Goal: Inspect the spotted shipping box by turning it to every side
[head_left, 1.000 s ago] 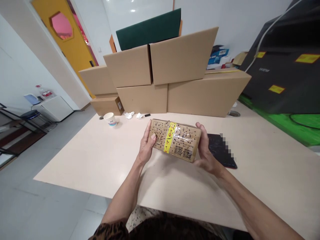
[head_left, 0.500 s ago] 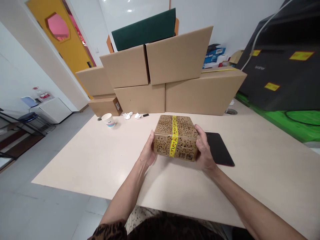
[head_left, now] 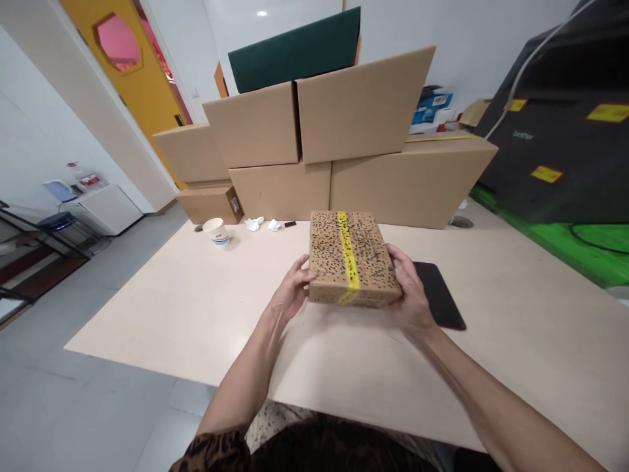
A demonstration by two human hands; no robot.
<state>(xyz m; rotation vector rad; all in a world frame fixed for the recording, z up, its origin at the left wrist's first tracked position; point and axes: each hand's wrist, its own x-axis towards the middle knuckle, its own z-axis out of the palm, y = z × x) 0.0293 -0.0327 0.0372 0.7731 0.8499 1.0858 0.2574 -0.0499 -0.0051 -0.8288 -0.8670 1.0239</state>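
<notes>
Between my two hands is a brown cardboard box (head_left: 327, 252) covered with dark speckles, with a yellow tape strip running across its top and down the near side. My left hand (head_left: 293, 288) grips its left side near the front corner. On the right side, my right hand (head_left: 409, 288) holds the box with fingers along its edge. The box appears raised above the pale table (head_left: 196, 314), its top face turned toward me. A black mat (head_left: 438, 295) lies just right of my right hand, partly hidden by it.
Large cardboard boxes (head_left: 366, 108) are stacked along the table's back, with a dark green box (head_left: 297, 52) on top. A paper cup (head_left: 216, 231), crumpled tissues (head_left: 254, 224) and a small black object (head_left: 289, 224) stand at back left. A black-covered machine (head_left: 555, 151) is at right.
Both hands have tilted the speckled box so that more of its top and less of its near side shows. The whole view has shifted slightly.
</notes>
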